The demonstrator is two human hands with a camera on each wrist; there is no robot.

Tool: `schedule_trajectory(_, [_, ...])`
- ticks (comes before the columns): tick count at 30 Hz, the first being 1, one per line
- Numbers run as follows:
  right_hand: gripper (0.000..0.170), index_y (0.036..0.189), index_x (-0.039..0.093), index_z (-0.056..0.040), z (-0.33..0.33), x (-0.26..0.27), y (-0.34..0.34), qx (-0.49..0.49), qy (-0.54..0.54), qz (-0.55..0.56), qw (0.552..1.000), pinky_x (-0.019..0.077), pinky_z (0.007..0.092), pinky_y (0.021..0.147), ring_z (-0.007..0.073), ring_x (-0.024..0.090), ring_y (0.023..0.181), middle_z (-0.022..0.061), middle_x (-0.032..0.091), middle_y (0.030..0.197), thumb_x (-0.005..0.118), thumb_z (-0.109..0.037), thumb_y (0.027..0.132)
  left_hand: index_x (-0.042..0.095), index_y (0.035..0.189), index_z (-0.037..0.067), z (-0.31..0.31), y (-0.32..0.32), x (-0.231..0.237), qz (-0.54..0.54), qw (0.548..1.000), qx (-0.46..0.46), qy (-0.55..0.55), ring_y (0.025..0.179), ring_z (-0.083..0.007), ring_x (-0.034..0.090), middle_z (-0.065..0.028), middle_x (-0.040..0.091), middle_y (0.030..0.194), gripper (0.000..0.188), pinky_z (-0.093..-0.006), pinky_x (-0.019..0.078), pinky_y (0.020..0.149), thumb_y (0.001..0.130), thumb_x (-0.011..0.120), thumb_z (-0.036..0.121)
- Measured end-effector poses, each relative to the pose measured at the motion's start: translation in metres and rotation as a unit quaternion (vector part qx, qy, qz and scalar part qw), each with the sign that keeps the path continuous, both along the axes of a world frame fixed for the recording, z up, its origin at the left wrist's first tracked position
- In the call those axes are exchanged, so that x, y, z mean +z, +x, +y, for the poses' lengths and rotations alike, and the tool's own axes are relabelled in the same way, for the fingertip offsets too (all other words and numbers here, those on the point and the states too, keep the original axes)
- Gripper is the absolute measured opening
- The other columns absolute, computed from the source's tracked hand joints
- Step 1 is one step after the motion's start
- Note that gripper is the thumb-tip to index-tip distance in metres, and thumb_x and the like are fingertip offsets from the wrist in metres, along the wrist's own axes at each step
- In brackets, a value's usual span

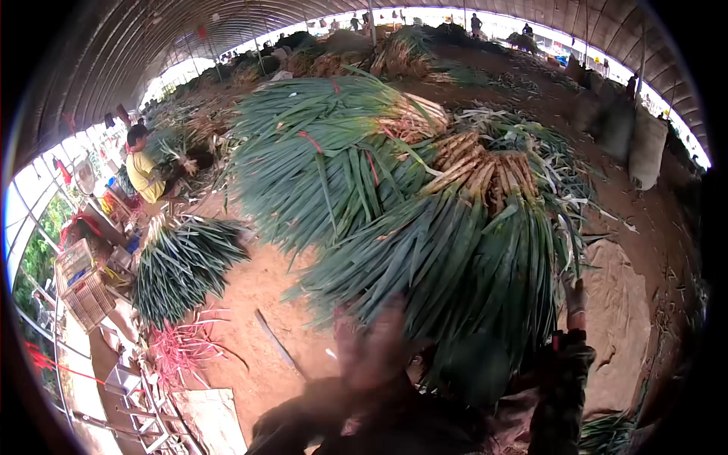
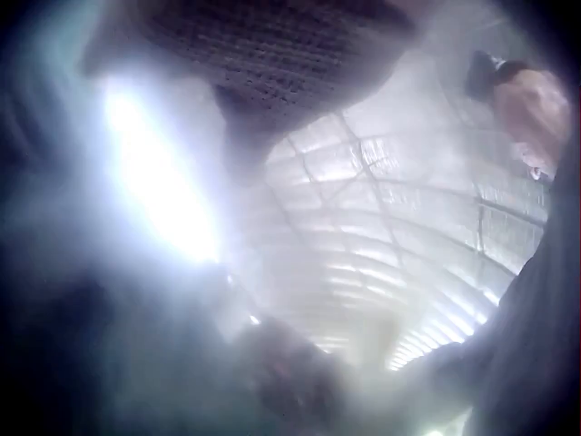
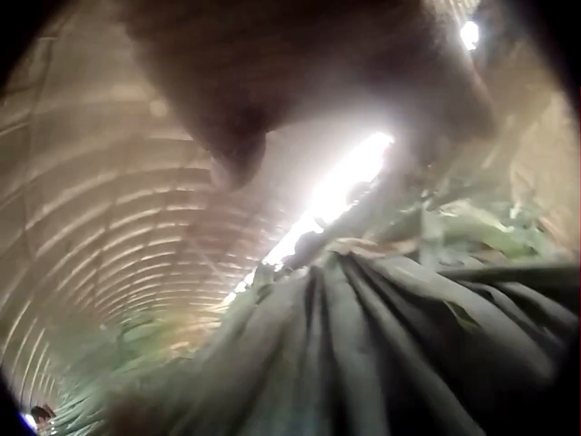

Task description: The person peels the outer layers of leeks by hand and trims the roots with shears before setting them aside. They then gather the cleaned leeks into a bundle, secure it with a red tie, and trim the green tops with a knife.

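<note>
A big heap of green onions (image 1: 364, 220) fills the middle of the head view, green leaves fanned toward me and pale stalks at the back. Red ties (image 1: 309, 141) band some bundles. My left hand (image 1: 371, 345), blurred by motion, is just in front of the leaf tips; I cannot tell how its fingers are bent. At the heap's right edge, my right hand (image 1: 575, 303) appears narrow and edge-on beside the leaves. The right wrist view has this hand dark and blurred above the long green onion leaves (image 3: 363, 336), its thumb extended. Haze covers the left wrist view, with dark knit fabric (image 2: 281, 64) on top.
Another green onion bundle (image 1: 186, 262) stands at left, near red strips (image 1: 186, 349) on the dirt floor. A long flat strip (image 1: 279, 345) lies before me. A person in yellow (image 1: 144, 174) sits at left near crates (image 1: 80, 284). Tan sheeting (image 1: 618, 326) lies at right.
</note>
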State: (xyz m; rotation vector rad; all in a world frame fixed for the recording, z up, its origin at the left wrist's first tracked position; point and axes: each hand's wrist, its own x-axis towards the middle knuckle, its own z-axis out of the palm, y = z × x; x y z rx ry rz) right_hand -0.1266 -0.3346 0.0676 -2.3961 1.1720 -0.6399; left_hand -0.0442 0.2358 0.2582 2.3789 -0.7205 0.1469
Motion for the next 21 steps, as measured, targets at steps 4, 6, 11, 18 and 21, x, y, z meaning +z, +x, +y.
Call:
schedule_trajectory(4, [0.063, 0.130, 0.054, 0.0013, 0.061, -0.071, 0.014, 0.128, 0.000, 0.078, 0.989, 0.0459, 0.0453, 0.098, 0.0326, 0.059, 0.121, 0.0230, 0.062, 0.128, 0.070, -0.045, 0.091, 0.029, 0.147, -0.005, -0.121, -0.001, -0.118, 0.280, 0.959, -0.045, 0.025, 0.123, -0.0489, 0.051, -0.0325, 0.037, 0.146, 0.096, -0.0476, 0.0457, 0.101, 0.078, 0.077, 0.039])
schedule_trajectory(6, [0.066, 0.128, 0.054, 0.0014, 0.099, -0.035, -0.001, 0.110, 0.077, 0.041, 0.990, 0.0463, 0.0463, 0.096, 0.0342, 0.059, 0.121, 0.0244, 0.062, 0.126, 0.071, -0.049, 0.089, 0.021, 0.151, -0.006, -0.142, 0.000, -0.166, 0.197, 0.975, -0.039, 0.091, 0.127, -0.0494, 0.049, -0.0332, 0.032, 0.150, 0.104, -0.0516, 0.0448, 0.100, 0.075, 0.078, 0.038])
schedule_trajectory(11, [0.069, 0.130, 0.054, 0.0022, 0.090, -0.006, -0.034, -0.105, 0.059, -0.012, 0.993, 0.0506, 0.0455, 0.087, 0.0381, 0.064, 0.100, 0.0191, 0.069, 0.107, 0.068, -0.051, 0.089, 0.021, 0.151, -0.005, -0.132, -0.009, -0.151, -0.038, 0.995, 0.000, 0.091, 0.129, -0.0477, 0.048, -0.0314, 0.038, 0.145, 0.107, -0.0544, 0.0447, 0.096, 0.067, 0.080, 0.028])
schedule_trajectory(18, [0.076, 0.132, 0.051, 0.0041, 0.068, -0.092, -0.065, 0.021, 0.332, -0.095, 0.938, 0.0517, 0.0398, 0.088, 0.0314, 0.061, 0.113, 0.0255, 0.060, 0.128, 0.061, -0.060, 0.092, 0.036, 0.133, -0.002, -0.144, 0.011, -0.221, 0.077, 0.995, 0.050, 0.045, 0.093, -0.0472, 0.062, -0.0265, 0.061, 0.105, 0.082, -0.0508, 0.0506, 0.083, 0.066, 0.079, 0.019])
schedule_trajectory(21, [0.057, 0.122, 0.059, 0.0055, 0.118, -0.033, -0.038, -0.057, 0.412, -0.130, 0.900, 0.0530, 0.0351, 0.081, 0.0235, 0.066, 0.099, 0.0170, 0.069, 0.110, 0.063, -0.045, 0.096, 0.037, 0.133, -0.004, -0.148, 0.016, -0.234, 0.109, 0.992, 0.052, 0.028, 0.096, -0.0492, 0.061, -0.0264, 0.061, 0.106, 0.078, -0.0529, 0.0494, 0.086, 0.070, 0.079, 0.017])
